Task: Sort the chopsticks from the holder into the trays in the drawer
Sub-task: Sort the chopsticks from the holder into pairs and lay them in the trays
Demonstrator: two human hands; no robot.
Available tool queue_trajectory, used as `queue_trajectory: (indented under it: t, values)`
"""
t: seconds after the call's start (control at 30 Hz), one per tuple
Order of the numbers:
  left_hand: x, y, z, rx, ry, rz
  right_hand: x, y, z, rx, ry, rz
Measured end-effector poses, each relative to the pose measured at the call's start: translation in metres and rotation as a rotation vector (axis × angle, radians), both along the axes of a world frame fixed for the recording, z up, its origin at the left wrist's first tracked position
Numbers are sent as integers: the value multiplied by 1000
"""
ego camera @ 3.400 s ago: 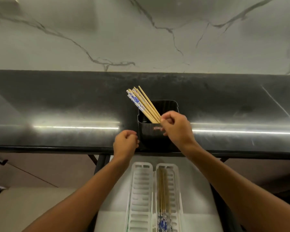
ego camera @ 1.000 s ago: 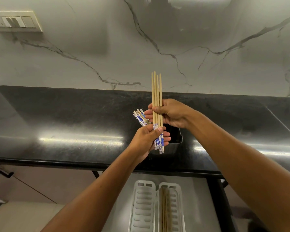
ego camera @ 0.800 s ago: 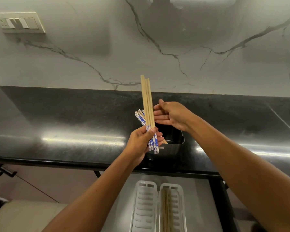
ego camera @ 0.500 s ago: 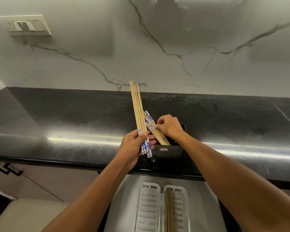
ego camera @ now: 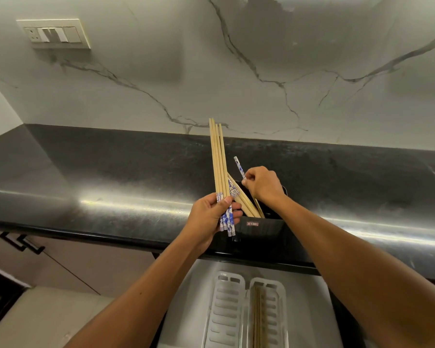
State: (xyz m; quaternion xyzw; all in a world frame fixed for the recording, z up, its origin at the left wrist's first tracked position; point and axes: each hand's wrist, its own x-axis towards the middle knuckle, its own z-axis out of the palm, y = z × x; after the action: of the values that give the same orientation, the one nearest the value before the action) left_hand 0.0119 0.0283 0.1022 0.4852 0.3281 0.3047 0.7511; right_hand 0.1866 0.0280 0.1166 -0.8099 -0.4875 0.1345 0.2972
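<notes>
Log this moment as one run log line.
left hand: holds chopstick bundle | right hand: pinches one chopstick over holder | right tray: some chopsticks

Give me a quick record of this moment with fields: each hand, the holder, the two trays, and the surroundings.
left hand: grips a bundle of chopsticks, blue-patterned ends down, plain tips up
right hand: pinches a single chopstick by its blue-patterned end, above the holder
holder: black, on the counter near its front edge, a few chopsticks leaning inside
left tray: white, slotted, no chopsticks seen
right tray: white, chopsticks lying lengthwise
surroundings: marble wall, switch plate upper left
</notes>
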Motion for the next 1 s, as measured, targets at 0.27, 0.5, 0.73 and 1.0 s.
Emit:
queue_trajectory:
  t: [0.27, 0.5, 0.73, 1.0]
  values:
    - [19, -5, 6, 14, 2, 38, 5, -9, 58, 268, 49, 67]
    - [33, -13, 18, 49, 3, 33, -5, -23, 95, 400, 37, 138]
    - [30, -13, 32, 83, -34, 10, 4, -37, 113, 479, 64, 64]
    - [29, -15, 40, 85, -61, 27, 26, -71, 86, 239, 484, -8]
